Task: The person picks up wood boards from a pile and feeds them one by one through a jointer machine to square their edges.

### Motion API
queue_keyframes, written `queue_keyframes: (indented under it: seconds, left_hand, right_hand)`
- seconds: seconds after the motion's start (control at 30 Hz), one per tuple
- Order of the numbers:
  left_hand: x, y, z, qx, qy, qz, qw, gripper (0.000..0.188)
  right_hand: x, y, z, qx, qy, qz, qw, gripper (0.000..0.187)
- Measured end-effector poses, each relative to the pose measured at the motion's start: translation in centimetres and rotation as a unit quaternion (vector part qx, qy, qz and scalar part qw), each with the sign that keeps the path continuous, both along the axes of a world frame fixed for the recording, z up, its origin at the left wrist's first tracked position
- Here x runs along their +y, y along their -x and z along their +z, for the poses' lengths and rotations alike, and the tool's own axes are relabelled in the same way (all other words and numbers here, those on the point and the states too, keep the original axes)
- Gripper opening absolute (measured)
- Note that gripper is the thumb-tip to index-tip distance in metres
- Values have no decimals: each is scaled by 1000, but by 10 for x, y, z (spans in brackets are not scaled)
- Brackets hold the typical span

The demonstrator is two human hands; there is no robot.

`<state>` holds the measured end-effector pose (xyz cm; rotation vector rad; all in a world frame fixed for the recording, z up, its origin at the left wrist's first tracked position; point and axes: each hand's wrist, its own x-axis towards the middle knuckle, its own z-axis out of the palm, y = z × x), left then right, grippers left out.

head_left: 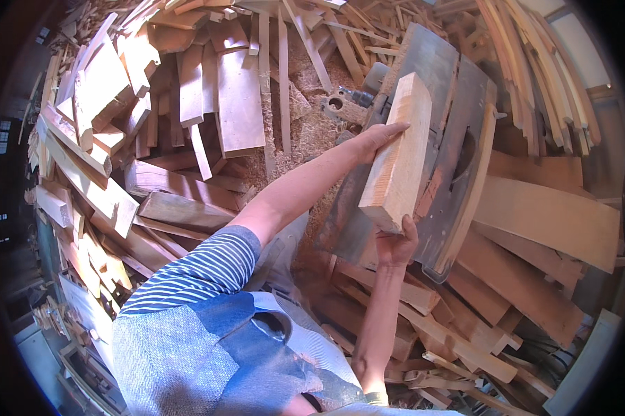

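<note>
A thick, pale wooden block (400, 145) lies lengthwise over the grey metal table of a woodworking machine (433, 62). My left hand (382, 141) grips its left side about midway along, with the thumb toward the top face. At the near end, my right hand (398, 241) holds the block from below, its thumb up against the end face. Both hands are closed on this one block. Most of the left fingers are hidden, and the block covers part of the machine table.
Boards and offcuts (239, 97) are heaped at the left, with sawdust (312, 132) beside the machine. Wide planks (544, 215) lie at the right, below long curved-looking strips (534, 69). More scrap wood (458, 340) is piled near my right forearm. A wooden strip (468, 201) edges the machine table.
</note>
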<state>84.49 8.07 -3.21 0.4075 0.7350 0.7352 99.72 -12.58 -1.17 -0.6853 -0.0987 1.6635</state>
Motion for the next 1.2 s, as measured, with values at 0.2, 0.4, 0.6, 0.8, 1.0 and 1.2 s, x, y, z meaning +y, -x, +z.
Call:
queue_keyframes:
  seconds: [0.2, 0.4, 0.6, 0.8, 1.0, 1.2]
  left_hand:
    - [-27, -20, -4, 47, -21, 13, 999, 64]
    - [-102, -23, -5, 11, -8, -20, 1000, 69]
    - [-176, -44, -29, -173, 171, -21, 970, 62]
    - [-245, -39, -32, -67, 57, 16, 996, 57]
    - [-252, -36, -17, 270, -90, 107, 953, 53]
    - [-251, -54, -13, 532, -115, 100, 833, 60]
  right_hand:
    - [-32, -15, -12, -32, 33, -9, 999, 76]
    - [-100, -30, 19, -245, -11, 24, 969, 98]
    - [-172, -39, 44, -295, 46, 29, 954, 100]
    - [-242, -42, 29, -310, 112, 58, 942, 94]
    - [-260, -19, 22, -684, 9, 175, 708, 91]
    - [-251, 45, 8, -814, -27, 187, 550, 101]
